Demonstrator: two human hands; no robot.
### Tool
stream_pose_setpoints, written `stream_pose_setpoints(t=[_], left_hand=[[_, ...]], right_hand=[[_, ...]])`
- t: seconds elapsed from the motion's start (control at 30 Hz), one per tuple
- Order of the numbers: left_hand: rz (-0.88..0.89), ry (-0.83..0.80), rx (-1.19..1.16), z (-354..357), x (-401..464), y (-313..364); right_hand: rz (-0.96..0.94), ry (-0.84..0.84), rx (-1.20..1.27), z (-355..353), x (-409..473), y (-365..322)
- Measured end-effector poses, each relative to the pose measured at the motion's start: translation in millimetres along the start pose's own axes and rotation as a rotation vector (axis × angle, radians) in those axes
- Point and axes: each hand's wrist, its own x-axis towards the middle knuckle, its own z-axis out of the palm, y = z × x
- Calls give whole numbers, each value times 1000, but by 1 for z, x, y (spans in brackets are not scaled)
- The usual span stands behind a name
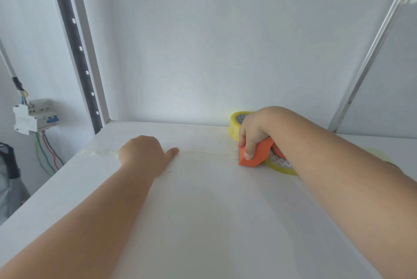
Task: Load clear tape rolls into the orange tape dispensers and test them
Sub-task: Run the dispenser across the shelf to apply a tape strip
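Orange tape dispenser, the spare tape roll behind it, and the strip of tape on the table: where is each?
orange tape dispenser (252,158), head view, front orange face.
spare tape roll (234,126), head view, yellowish outer side.
strip of tape (203,153), head view, stretch between the hands.

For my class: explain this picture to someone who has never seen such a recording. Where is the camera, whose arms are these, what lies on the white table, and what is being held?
There is no machine here: a person wears one camera on the head, looking forward and down, so both arms reach in from the bottom. The right hand grips an orange dispenser with a tape roll loaded in it, pressed onto the white table. A strip of clear tape runs leftward from the dispenser, stuck flat along the table. The left hand presses down on that strip. A second roll stands behind the right hand, by the wall. Left of the table, a breaker box with coloured wires hangs on the wall.
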Motion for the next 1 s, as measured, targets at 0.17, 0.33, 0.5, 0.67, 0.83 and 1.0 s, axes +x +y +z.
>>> stream_pose_setpoints(t=[0.17, 0.33, 0.5, 0.67, 0.83, 1.0], left_hand=[[-10, -3, -1, 1, 0, 0], [-26, 5, 18, 1, -1, -1], [-30, 17, 37, 1, -2, -1], [-40, 53, 13, 2, -3, -3], [-61, 85, -40, 4, -3, -5], [-97, 71, -79, 3, -4, -5]], right_hand=[[-10, 6, 15, 0, 1, 3], [-1, -5, 0, 1, 5, 2], [12, 11, -8, 3, 7, -2], [19, 31, -14, 6, 6, -6], [43, 119, -78, 11, 1, -6], [21, 150, -101, 14, -7, -6]])
